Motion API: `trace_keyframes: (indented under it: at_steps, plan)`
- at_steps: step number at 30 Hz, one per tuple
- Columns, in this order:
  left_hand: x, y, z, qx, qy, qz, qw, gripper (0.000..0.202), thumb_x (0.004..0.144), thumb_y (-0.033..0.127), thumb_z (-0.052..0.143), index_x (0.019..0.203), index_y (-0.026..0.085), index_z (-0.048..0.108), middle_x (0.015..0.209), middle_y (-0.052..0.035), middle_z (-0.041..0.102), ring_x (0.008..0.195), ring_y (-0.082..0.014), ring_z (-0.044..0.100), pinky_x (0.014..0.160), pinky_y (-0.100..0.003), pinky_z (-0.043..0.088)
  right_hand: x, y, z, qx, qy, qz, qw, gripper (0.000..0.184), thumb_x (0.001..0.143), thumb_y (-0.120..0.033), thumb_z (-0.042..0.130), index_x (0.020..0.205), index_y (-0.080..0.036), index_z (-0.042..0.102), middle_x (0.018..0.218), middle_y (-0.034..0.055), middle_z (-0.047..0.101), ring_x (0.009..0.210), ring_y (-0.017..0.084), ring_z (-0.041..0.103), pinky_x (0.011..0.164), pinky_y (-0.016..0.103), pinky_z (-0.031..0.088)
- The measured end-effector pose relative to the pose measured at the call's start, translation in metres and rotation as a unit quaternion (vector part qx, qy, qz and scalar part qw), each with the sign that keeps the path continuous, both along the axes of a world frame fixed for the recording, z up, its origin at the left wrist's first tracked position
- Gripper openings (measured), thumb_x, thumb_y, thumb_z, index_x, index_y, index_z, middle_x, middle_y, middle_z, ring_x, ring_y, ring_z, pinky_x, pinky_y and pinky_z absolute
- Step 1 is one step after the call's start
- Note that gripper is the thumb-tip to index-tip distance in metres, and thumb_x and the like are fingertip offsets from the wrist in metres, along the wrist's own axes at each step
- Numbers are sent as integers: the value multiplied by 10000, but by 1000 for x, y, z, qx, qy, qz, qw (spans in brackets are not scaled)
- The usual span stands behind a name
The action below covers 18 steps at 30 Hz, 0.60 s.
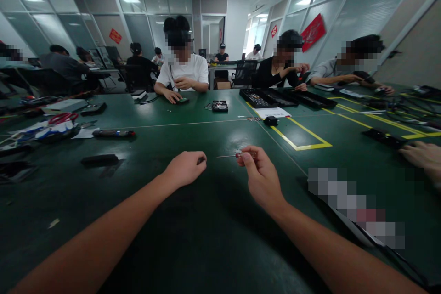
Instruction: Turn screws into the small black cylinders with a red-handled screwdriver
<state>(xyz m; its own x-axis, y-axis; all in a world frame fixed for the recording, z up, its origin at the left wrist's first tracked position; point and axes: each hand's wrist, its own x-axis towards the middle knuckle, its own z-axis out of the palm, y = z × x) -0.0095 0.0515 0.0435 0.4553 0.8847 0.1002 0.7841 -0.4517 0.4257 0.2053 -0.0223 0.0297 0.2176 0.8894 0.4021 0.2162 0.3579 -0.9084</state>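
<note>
My right hand is closed around the handle of a small screwdriver, whose thin metal shaft points left over the dark green table. My left hand is curled into a loose fist a short way left of the shaft's tip, fingers pinched on something tiny and dark that I cannot make out. Both hands hover just above the table, about a hand's width apart.
A flat black device lies to the left, a black-and-red tool beyond it. Yellow tape marks a rectangle ahead right. Black trays and a small black box sit farther off. People work opposite; another person's hand rests at right.
</note>
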Motion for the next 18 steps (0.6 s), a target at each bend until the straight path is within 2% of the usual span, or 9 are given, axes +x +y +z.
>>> trace_keyframes:
  at_steps: [2,3,4,7,10,12,13,15,18]
  plan:
    - [-22,6,14,-83,-103,49,990,201,899,281,556,971,187,719,909,-48,701,753,-181,623,642,-269,470,0,0,0,-1,3,3,1000,197,981,-414,542,1068,-247,603,943,47,695,871,213,674,816,395,549]
    - [-34,9,21,-151,-164,95,970,195,890,292,575,950,164,710,826,-34,678,652,-148,576,578,-245,436,0,0,0,-2,4,4,1000,196,981,-414,543,1065,-247,604,942,47,695,870,212,674,815,394,551]
    - [-47,11,27,-171,-198,112,959,227,914,313,546,986,152,690,810,-20,662,608,-117,540,547,-220,410,0,0,0,-2,5,6,1000,196,980,-414,544,1064,-248,605,944,47,695,872,212,675,815,393,552]
    - [-91,14,40,-192,-271,158,930,257,978,318,426,1080,149,590,877,-3,665,638,-78,534,564,-180,409,0,0,-1,-2,7,9,1000,193,978,-413,549,1063,-251,610,948,44,699,875,209,676,816,388,554]
    - [-140,15,44,-195,-334,211,898,273,1038,332,302,1028,161,515,871,26,648,633,-32,480,627,-177,403,-1,0,-3,-5,5,12,1000,199,977,-415,549,1063,-248,614,951,46,703,874,208,680,817,387,556]
    - [-175,13,44,-227,-421,282,832,324,1056,396,321,985,151,521,780,50,610,626,-20,452,653,-185,397,-1,0,-3,-8,3,16,1000,208,975,-419,548,1064,-244,617,956,49,706,877,209,682,816,387,557]
    - [-192,11,45,-214,-451,318,806,319,1058,392,346,973,144,527,741,54,592,620,-25,445,643,-185,399,-1,0,-3,-9,2,16,1000,212,974,-422,548,1062,-242,617,955,50,707,875,209,682,815,387,558]
    - [-224,5,48,-197,-505,339,769,114,1002,232,499,1030,142,563,755,44,608,644,-57,480,613,-192,452,-1,1,-4,-9,3,15,1000,218,971,-426,549,1055,-236,615,944,51,705,866,208,681,812,388,557]
    - [-262,-7,56,-161,-540,440,699,135,931,81,453,923,119,583,694,13,569,627,-100,510,542,-214,497,-2,1,-5,-10,4,19,1000,227,967,-432,552,1055,-232,612,941,55,701,860,207,677,811,389,554]
